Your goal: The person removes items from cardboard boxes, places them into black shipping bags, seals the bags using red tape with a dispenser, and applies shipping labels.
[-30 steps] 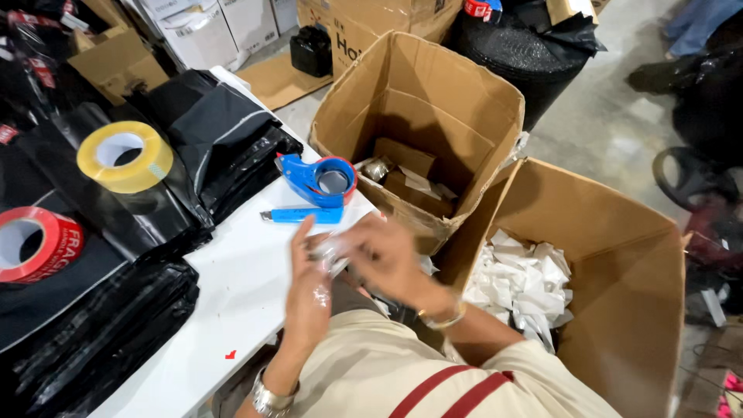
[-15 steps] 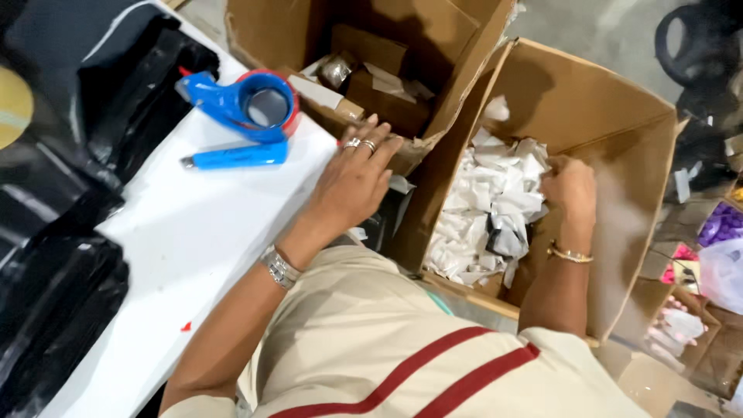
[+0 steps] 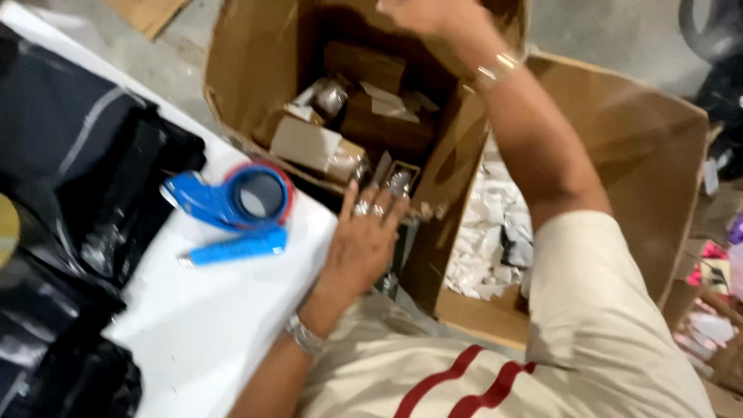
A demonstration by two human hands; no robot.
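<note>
My left hand (image 3: 362,241) lies flat at the edge of the white table (image 3: 209,325), fingers stretched toward a small shiny wrapped item (image 3: 398,183) at the rim of an open cardboard box (image 3: 232,93). It holds nothing. My right hand (image 3: 429,15) is raised over that box, near its far flap; it is blurred and partly cut off, so its grip is unclear. Inside the box are small cartons (image 3: 306,143) and wrapped pieces. A blue tape dispenser (image 3: 240,197) lies on the table left of my left hand.
A second open cardboard box (image 3: 642,139) to the right holds crumpled white paper (image 3: 495,232). Black plastic bags (image 3: 77,155) are piled along the table's left side. Bare concrete floor (image 3: 604,31) shows beyond the boxes.
My right hand has left the paper-filled box and risen over the other box. My left hand stays at the table edge. The view has shifted closer.
</note>
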